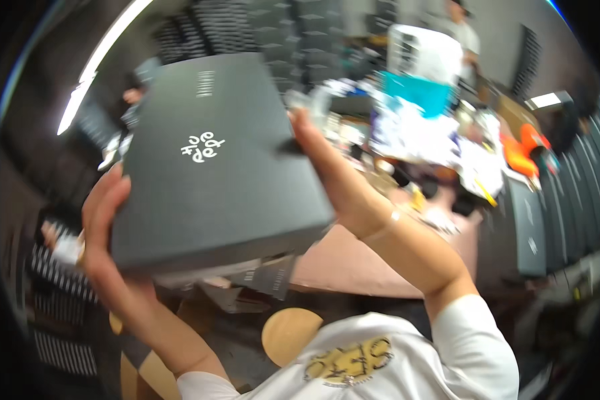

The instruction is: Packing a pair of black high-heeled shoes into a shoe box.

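Observation:
A large dark grey box (227,193) with white lettering on its lid is held up close before me, tilted, hiding much of what lies behind it. Along its left side, the fingers of my left hand (107,227) wrap its edge. My right hand (327,167) grips the opposite side, with the thumb near the lid's edge and the other fingers hidden behind the box. The lid looks closed. Just below the box, some dark printed cards or tags (270,277) show.
A pink-topped table (387,263) stands beyond, cluttered with white and teal packaging (420,93) and orange-handled tools (523,153). Dark boxes (540,227) line the right; more are stacked at the back. A round wooden stool (290,333) is below. Another person (463,40) stands far right.

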`<state>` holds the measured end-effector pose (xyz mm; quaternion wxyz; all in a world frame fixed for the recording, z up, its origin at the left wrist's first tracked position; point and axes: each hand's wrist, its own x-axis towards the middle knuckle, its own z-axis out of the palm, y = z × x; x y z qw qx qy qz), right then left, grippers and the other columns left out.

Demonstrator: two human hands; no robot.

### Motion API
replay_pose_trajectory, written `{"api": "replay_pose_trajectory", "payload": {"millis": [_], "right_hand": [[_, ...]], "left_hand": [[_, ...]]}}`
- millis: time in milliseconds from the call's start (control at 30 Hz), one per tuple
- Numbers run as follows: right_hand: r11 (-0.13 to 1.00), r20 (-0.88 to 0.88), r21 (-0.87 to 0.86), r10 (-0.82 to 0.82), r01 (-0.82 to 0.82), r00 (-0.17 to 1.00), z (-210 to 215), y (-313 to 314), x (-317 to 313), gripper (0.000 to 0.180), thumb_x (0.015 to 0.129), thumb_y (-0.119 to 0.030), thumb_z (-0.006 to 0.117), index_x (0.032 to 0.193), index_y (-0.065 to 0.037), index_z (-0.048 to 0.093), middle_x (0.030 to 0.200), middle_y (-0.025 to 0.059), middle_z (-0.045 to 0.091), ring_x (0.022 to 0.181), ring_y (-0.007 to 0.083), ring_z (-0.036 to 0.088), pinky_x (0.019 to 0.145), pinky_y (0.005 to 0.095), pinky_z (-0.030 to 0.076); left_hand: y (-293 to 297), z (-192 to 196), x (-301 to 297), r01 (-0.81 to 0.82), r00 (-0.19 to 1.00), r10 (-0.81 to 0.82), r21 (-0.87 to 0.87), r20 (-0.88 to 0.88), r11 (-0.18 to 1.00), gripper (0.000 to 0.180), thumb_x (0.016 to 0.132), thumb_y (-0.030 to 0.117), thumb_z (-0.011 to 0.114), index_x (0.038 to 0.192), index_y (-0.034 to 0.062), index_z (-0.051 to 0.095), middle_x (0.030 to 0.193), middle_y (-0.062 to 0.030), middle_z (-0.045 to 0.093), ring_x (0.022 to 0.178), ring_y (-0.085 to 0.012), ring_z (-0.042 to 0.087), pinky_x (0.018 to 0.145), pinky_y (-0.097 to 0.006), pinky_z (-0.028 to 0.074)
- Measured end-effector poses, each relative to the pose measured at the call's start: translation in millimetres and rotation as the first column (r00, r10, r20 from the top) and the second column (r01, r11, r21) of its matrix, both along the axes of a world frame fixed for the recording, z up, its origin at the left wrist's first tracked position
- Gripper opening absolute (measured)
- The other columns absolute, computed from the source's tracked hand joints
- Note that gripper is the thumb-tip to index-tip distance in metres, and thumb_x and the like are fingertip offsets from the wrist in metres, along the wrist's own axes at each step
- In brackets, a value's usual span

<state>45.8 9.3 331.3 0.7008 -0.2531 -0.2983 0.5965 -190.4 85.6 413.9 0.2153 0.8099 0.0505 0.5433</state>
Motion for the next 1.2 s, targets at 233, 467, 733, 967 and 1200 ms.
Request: {"api": "replay_pose_trajectory", "payload": {"millis": [233,467,733,967,1200], "right_hand": [[0.97,0.153,-0.15,-0.169,0.192,0.974,-155.1,-177.3,55.8,0.088,0.077,-0.031,0.069,0.147,-0.003,0.024,0.145,0.0128,0.036,0.132,0.02,0.035,0.108,0.0346,0.029],[0.433,0.33,-0.717,-0.479,0.546,0.813,-389.6,-272.9,65.3,0.05,0.082,-0.021,0.072,0.121,0.004,0.053,0.108,0.0108,0.061,0.096,0.0165,0.058,0.084,0.0282,0.047],[0.291,0.536,-0.721,-0.34,0.629,0.772,-340.6,-281.0,132.6,0.04,0.078,-0.036,0.076,0.089,0.0,0.063,0.075,0.0048,0.062,0.065,0.0121,0.06,0.058,0.0262,0.049],[0.328,0.469,-0.784,-0.242,0.527,0.849,-317.2,-273.9,155.0,0.05,0.084,-0.046,0.066,0.099,0.001,0.06,0.08,0.0067,0.062,0.071,0.0145,0.061,0.064,0.03,0.052],[0.659,0.337,-0.69,-0.074,0.3,0.939,-268.3,-197.7,60.1,0.046,0.097,-0.04,0.046,0.117,0.0,0.052,0.108,0.0153,0.059,0.104,0.0274,0.056,0.092,0.0365,0.043]], "left_hand": [[-87.3,-225.2,73.0,0.234,0.928,-0.241,-0.058,-0.284,0.97,0.087,0.088,0.049,0.047,0.144,-0.0056,0.01,0.15,-0.0263,0.011,0.14,-0.039,0.015,0.113,-0.048,0.017],[-138.4,-486.6,210.2,-0.309,0.743,-0.57,-0.935,-0.352,0.176,0.064,0.09,0.042,0.06,0.128,-0.0065,0.042,0.122,-0.0181,0.052,0.112,-0.0258,0.05,0.098,-0.036,0.038],[-115.9,-444.8,271.4,-0.298,0.695,-0.719,-0.913,-0.007,-0.28,0.06,0.083,0.046,0.068,0.116,-0.0019,0.057,0.118,-0.012,0.059,0.11,-0.0208,0.053,0.097,-0.035,0.038],[-123.3,-443.5,276.3,-0.331,0.697,-0.716,-0.9,-0.031,-0.284,0.069,0.081,0.057,0.064,0.124,0.0035,0.054,0.119,-0.0077,0.056,0.114,-0.0221,0.047,0.096,-0.04,0.034],[-32.5,-505.5,229.7,-0.386,0.86,-0.447,-0.886,-0.246,-0.255,0.041,0.089,0.052,0.056,0.101,0.0132,0.058,0.079,0.004,0.055,0.066,-0.0111,0.051,0.057,-0.025,0.04]]}}
